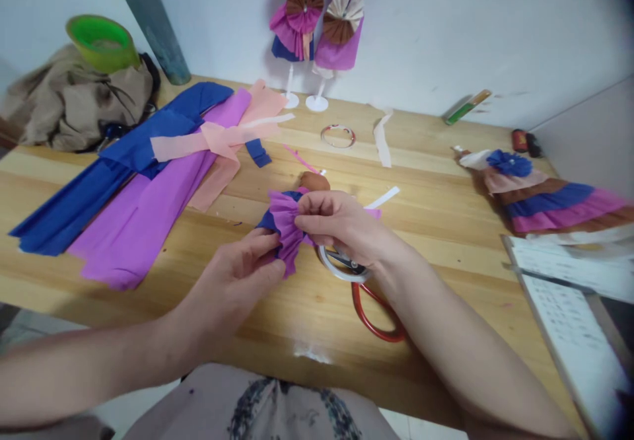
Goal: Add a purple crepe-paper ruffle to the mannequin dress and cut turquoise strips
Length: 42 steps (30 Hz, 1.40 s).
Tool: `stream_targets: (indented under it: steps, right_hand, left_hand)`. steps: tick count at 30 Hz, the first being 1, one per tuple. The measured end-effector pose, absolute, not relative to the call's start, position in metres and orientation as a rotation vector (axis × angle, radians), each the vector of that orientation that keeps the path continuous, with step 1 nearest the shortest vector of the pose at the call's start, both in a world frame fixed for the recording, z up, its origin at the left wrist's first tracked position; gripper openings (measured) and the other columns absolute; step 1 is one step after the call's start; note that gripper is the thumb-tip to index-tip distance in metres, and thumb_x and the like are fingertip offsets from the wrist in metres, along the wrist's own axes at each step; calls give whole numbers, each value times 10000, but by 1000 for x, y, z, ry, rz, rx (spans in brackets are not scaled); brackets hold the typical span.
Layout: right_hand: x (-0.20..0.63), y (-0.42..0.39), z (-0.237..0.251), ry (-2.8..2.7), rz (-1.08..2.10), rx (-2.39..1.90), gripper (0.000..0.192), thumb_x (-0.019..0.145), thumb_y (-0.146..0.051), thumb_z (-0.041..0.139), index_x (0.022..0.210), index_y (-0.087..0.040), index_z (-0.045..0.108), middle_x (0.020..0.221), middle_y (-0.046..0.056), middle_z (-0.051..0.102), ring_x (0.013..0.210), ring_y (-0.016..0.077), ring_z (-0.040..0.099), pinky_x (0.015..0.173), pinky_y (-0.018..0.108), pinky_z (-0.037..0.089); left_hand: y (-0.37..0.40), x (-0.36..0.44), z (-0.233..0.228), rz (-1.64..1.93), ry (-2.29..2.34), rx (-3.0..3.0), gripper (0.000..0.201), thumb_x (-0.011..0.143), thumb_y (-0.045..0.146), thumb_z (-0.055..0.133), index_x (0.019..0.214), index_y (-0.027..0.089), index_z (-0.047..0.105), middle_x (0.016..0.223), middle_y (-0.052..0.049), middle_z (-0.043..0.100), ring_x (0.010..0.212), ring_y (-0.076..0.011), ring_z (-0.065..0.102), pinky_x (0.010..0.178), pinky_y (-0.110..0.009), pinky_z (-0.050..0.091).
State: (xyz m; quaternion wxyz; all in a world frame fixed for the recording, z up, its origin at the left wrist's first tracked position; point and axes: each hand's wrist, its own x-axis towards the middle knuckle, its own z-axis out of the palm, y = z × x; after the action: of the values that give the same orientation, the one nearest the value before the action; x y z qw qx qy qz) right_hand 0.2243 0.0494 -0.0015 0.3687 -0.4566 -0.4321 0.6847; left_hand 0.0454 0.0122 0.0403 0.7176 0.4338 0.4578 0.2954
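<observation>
Left hand (238, 281) pinches the lower edge of the purple pleats (287, 228), right hand (337, 222) clamps the top, both closed tight so the folds stay gathered just above the bench (446, 228). Tape ring (339, 269) and red scissors (374, 311) lie under the right wrist. Crepe sheets (133, 195) spread left; finished doll (539, 195) right.

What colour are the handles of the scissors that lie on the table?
Red. The scissors show best in the head view, partly under the right hand.
</observation>
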Motion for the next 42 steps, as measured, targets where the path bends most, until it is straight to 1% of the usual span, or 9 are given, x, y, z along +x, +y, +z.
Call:
stream_targets:
  steps: [4, 11, 16, 20, 23, 28, 30, 35, 42]
  right_hand:
    - [229, 50, -8, -985, 1863, -1007, 192, 604, -175, 749, 683, -154, 576, 520, -75, 502, 415, 29, 369, 412, 177, 218]
    - [237, 54, -22, -948, 1963, -867, 165, 542, -59, 675, 680, -143, 642, 576, -30, 604, 456, 47, 456, 427, 167, 288]
    - [243, 53, -28, -1025, 1942, -729, 165, 562, -46, 706, 689, -145, 671, 664, -15, 635, 518, 57, 532, 494, 171, 399]
    - [245, 53, -28, -1069, 1925, -687, 154, 586, -54, 717, 706, -148, 700, 674, -9, 636, 548, 71, 555, 528, 186, 443]
    - [247, 52, -28, -1077, 1905, -704, 162, 580, -54, 710, 708, -153, 710, 688, -2, 642, 548, 73, 545, 517, 186, 433]
    - [247, 52, -28, -1090, 1870, -741, 149, 593, -70, 707, 713, -158, 714, 684, 3, 637, 541, 75, 527, 464, 176, 376]
    - [246, 52, -27, -1088, 1871, -733, 154, 582, -64, 708, 708, -153, 714, 690, 5, 644, 536, 71, 528, 468, 175, 373]
    - [243, 52, -22, -1127, 1862, -776, 136, 602, -79, 729, 715, -148, 699, 649, -9, 633, 476, 52, 463, 422, 171, 304]
    - [239, 54, -15, -1267, 1789, -893, 102, 695, -152, 727, 748, -141, 640, 594, -45, 575, 439, 40, 414, 407, 177, 283]
  left_hand:
    - [1, 43, 28, 755, 989, 535, 203, 749, 262, 738, 938, 196, 768, 954, -61, 743, 1050, -253, 646, 1031, -404, 454]
    - [-7, 45, 19, 852, 801, 300, 175, 861, 194, 592, 927, 133, 743, 1071, -85, 711, 1103, -207, 628, 1064, -351, 470]
    - [0, 54, 26, 807, 781, 127, 172, 877, 176, 570, 812, 125, 721, 950, -80, 716, 943, -168, 659, 933, -291, 538]
    - [6, 62, 29, 768, 865, -14, 276, 929, 157, 491, 720, 120, 667, 889, -84, 702, 846, -150, 656, 836, -280, 553]
    - [12, 65, 31, 799, 903, -15, 324, 967, 184, 436, 745, 116, 662, 879, -91, 691, 829, -159, 650, 787, -286, 553]
    - [20, 65, 25, 788, 971, 100, 342, 1012, 227, 367, 1100, 92, 668, 1043, -124, 681, 853, -172, 634, 699, -269, 534]
    - [21, 65, 21, 771, 983, 157, 334, 1010, 206, 371, 1149, 86, 649, 1061, -128, 675, 825, -160, 624, 664, -253, 523]
    - [26, 65, 18, 757, 1009, 240, 243, 969, 124, 423, 1014, 53, 651, 850, -98, 656, 615, -118, 549, 519, -224, 459]
    - [28, 67, 20, 779, 1017, 257, 221, 936, 82, 457, 797, 97, 629, 679, -45, 593, 562, -106, 500, 517, -207, 411]
